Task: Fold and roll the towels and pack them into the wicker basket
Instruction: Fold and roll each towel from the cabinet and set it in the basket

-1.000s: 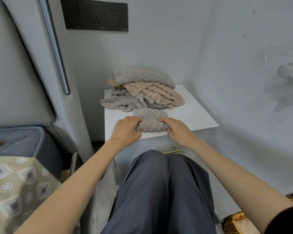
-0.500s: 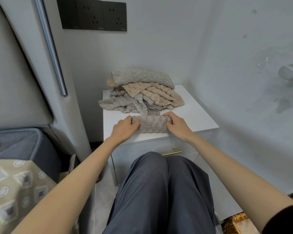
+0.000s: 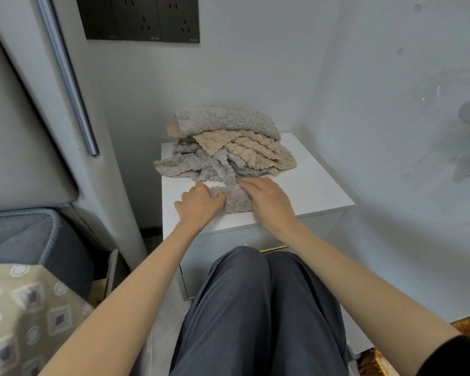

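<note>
Tightness probably hinged on equal pressure: the left hand (image 3: 201,203), fingers curled, gripped one end of the grey fleecy towel roll (image 3: 235,200), while the right hand (image 3: 269,206) lay flat-fingered across it.

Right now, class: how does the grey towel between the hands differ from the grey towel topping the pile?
The rolled towel is a short bundle; the top towel lies wider and loosely folded. The rolled towel sits on the cabinet top near its front; the top towel rests on other towels behind. The left hand grips the rolled towel, the right hand lies over it; nothing touches the top towel. Both are grey and fluffy.
</note>
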